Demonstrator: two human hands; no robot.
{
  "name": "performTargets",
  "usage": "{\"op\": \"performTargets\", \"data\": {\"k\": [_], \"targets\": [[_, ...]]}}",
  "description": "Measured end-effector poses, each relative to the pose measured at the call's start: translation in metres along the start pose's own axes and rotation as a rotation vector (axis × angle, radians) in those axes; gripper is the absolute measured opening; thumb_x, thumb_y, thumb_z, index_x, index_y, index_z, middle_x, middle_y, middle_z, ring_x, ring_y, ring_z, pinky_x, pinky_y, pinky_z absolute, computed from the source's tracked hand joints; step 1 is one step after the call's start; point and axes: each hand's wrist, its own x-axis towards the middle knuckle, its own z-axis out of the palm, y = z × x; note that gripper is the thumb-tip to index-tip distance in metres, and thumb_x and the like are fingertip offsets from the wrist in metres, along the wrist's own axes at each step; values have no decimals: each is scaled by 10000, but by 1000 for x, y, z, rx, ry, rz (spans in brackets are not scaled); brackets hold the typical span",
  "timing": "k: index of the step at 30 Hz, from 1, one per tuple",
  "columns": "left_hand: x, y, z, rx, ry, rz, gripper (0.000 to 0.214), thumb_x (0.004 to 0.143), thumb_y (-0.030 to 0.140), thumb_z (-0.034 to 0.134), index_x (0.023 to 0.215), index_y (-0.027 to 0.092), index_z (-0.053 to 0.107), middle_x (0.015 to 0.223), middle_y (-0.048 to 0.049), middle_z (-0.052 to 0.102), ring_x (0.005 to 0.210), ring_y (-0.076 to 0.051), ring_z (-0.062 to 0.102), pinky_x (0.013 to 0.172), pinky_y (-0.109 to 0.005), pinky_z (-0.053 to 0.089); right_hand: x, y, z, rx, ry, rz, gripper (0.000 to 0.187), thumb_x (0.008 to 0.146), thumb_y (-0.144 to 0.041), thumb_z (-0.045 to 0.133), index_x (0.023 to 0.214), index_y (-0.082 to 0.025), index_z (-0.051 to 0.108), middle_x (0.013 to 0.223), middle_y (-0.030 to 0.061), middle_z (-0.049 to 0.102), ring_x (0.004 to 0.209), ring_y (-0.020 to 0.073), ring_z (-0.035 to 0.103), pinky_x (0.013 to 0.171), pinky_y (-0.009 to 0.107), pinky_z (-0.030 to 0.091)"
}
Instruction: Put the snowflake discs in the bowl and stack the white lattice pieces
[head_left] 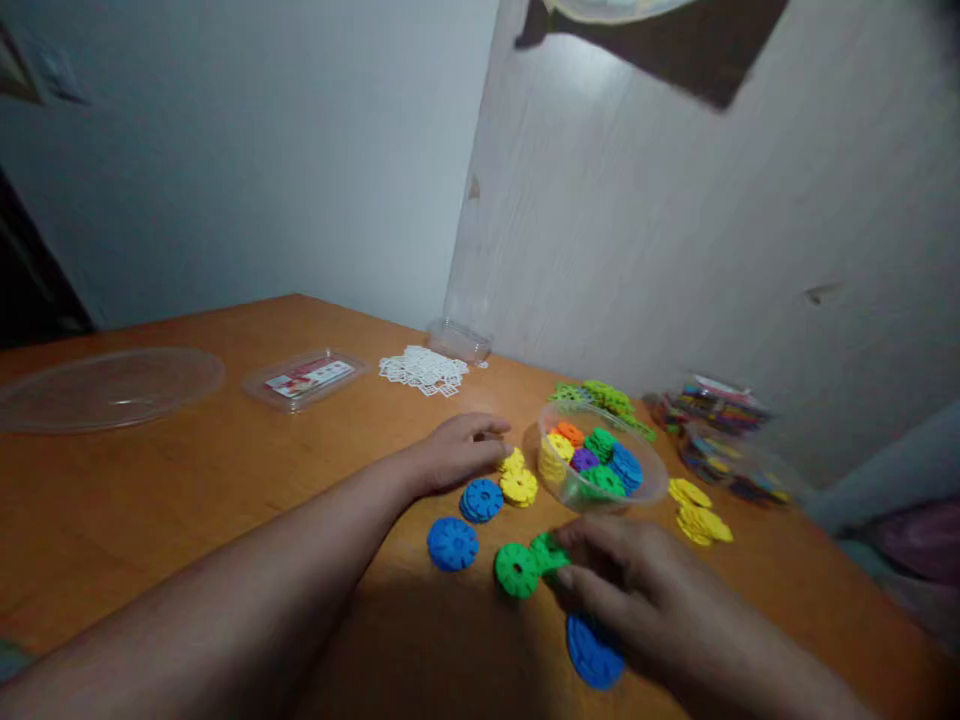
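My left hand [461, 452] reaches over the table with thumb and fingers curled around the edge of a small stack of yellow notched discs [513, 461]. Another yellow stack [519, 487] sits just in front of it. Closer to me are two stacks of blue notched discs, one [481, 499] beside my left wrist and one [453, 544] nearer. My right hand [630, 570] pinches a stack of green notched discs [548, 553] between thumb and fingers. A second green stack [517, 570] touches it on the left. Below my right hand lie blue discs [594, 655], partly covered.
A clear round tub [551, 492] holds stacked discs in several colours. Yellow pieces [699, 512] lie to its right, green pieces [607, 397] behind. White pieces [424, 370], a clear box [459, 342], a labelled lid [307, 380], a large round lid [120, 385] and packed containers [712, 415] stand farther off.
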Motion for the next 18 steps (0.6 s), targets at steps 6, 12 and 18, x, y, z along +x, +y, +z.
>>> {"op": "performTargets", "data": {"k": [6, 12, 18], "targets": [[1, -2, 1, -32, 5, -5, 570, 750, 342, 684, 1258, 95, 605, 1132, -147, 678, 1010, -259, 643, 846, -366, 522, 8, -5, 1, -116, 60, 61, 186, 847, -370, 625, 952, -219, 655, 797, 24, 669, 688, 155, 580, 571, 261, 333], [-1, 0, -2, -1, 19, 15, 572, 749, 354, 683, 1250, 86, 619, 1145, -156, 672, 1059, -275, 629, 888, -378, 510, 7, -9, 5, -125, 82, 59, 159, 842, -349, 621, 919, -218, 668, 729, 11, 655, 667, 155, 582, 593, 266, 365], [-1, -1, -1, -8, 24, 13, 572, 744, 364, 688, 1244, 93, 622, 1174, -162, 664, 1055, -282, 634, 889, -391, 514, -3, -3, -15, -14, 369, -20, 383, 866, -454, 604, 1164, -219, 655, 703, 4, 612, 608, 141, 537, 526, 254, 368]]}}
